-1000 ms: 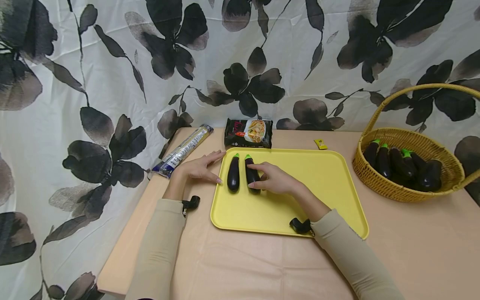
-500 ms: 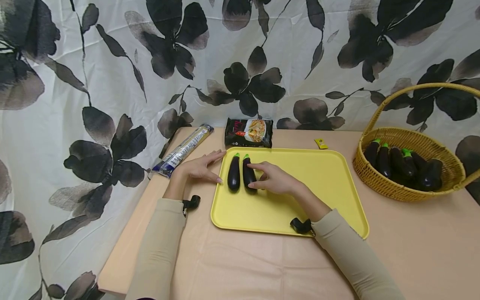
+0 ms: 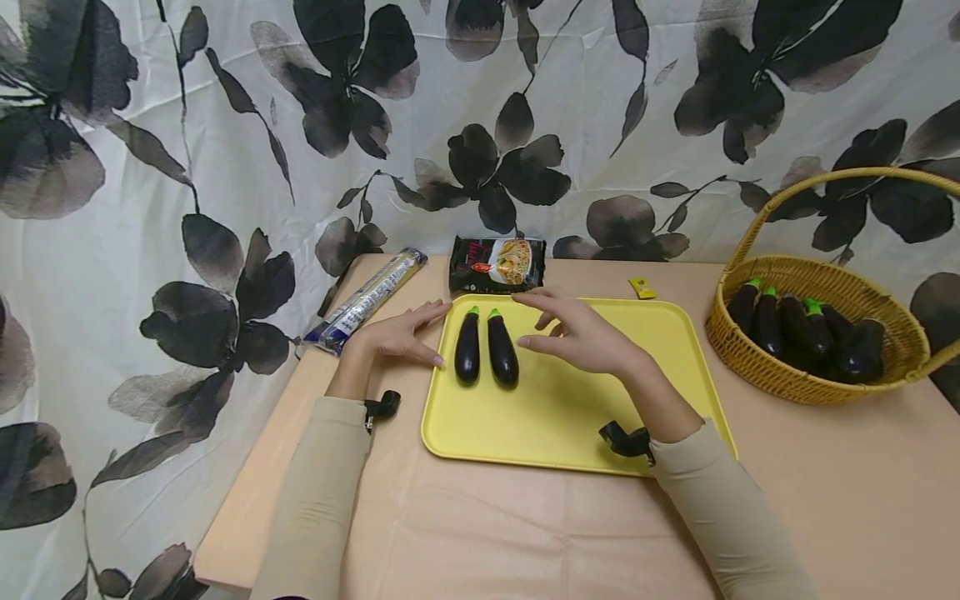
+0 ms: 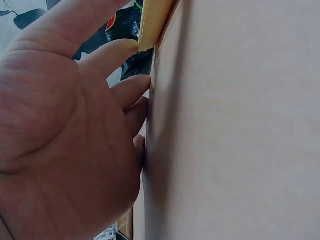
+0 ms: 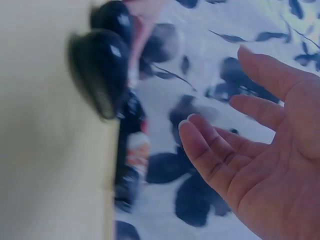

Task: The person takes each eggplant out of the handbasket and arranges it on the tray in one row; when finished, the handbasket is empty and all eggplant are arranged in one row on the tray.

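Two dark eggplants with green stems lie side by side near the left end of a yellow tray (image 3: 600,425): the left eggplant (image 3: 467,348) and the right eggplant (image 3: 502,350). My right hand (image 3: 581,333) hovers above the tray just right of them, fingers spread and holding nothing. In the right wrist view the nearer eggplant (image 5: 100,70) appears apart from my fingertips (image 5: 190,132). My left hand (image 3: 393,337) rests at the tray's left edge, touching its rim with thumb and fingers; in the left wrist view the fingers lie fairly straight against the table.
A wicker basket (image 3: 802,387) holding several eggplants stands at the right. Behind the tray lie a black noodle packet (image 3: 497,267) and a small yellow sachet (image 3: 642,288). A long silver-blue package (image 3: 367,300) lies left, beside my left hand. A floral cloth hangs behind.
The right eggplant was slid slightly left toward the other one. My right hand then let go of it and moved up and to the right. My left hand stayed in place.
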Demonstrator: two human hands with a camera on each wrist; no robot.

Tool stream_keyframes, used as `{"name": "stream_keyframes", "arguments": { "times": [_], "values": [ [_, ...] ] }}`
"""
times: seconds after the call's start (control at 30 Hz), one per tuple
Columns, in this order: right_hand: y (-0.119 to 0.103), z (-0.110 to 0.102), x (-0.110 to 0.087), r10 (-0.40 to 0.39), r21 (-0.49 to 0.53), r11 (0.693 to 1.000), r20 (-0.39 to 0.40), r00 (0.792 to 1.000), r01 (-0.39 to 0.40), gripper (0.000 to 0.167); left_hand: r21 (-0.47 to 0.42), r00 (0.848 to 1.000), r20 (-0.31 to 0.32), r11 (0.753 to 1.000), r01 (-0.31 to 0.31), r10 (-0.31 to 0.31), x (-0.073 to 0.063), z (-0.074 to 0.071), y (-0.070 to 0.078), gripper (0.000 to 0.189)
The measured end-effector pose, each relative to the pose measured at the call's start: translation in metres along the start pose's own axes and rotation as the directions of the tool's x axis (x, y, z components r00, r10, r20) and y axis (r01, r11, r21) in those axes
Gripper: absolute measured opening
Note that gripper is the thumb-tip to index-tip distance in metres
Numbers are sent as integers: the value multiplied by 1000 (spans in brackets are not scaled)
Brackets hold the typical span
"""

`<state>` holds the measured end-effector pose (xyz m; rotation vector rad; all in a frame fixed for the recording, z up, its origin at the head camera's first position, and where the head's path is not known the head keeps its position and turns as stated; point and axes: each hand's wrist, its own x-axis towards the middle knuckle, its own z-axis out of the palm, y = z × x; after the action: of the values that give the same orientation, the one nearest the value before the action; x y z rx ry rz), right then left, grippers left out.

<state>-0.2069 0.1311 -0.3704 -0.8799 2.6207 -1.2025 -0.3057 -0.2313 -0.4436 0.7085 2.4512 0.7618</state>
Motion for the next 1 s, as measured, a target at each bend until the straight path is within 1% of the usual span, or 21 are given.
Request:
{"name": "stream_keyframes", "arguments": {
  "times": [0.1, 0.2, 0.33, 0.43, 0.53, 0.63, 0.8, 0.87, 1.0],
  "values": [
    [-4, -16, -9, -24, 4, 1000, -24, 999, 24, 67, 7, 1000, 4, 1000, 10, -10, 0, 0, 0, 119],
    [-4, -32, -19, -70, 12, 997, -69, 995, 71, 67, 13, 1000, 4, 1000, 17, -17, 0, 0, 0, 119],
    [-1, -50, -32, -80, -26, 997, -142, 987, 77, 67, 9, 1000, -2, 1000, 25, -25, 0, 1, -3, 119],
    [1, -62, -40, -55, -41, 998, -178, 982, 49, 66, 5, 1000, -3, 1000, 26, -26, 0, 1, -4, 119],
    [5, -73, -47, -29, -27, 999, -211, 977, 24, 65, -3, 1000, -1, 1000, 23, -23, 0, 1, -5, 119],
    [7, -84, -57, 22, -19, 999, -242, 970, -27, 64, -10, 1000, 2, 1000, 22, -22, 0, 1, -4, 119],
    [13, -104, -75, 59, -37, 996, -327, 943, -75, 63, -19, 1000, -3, 1000, 24, -24, 1, 1, -3, 120],
    [19, -111, -81, 66, -61, 994, -361, 930, -94, 63, -20, 1000, -5, 1000, 23, -24, 2, 1, -3, 120],
    [30, -125, -96, 117, -115, 977, -411, 904, -179, 63, -15, 1000, -4, 1000, 19, -20, 3, 0, -2, 120]
  ]
}}
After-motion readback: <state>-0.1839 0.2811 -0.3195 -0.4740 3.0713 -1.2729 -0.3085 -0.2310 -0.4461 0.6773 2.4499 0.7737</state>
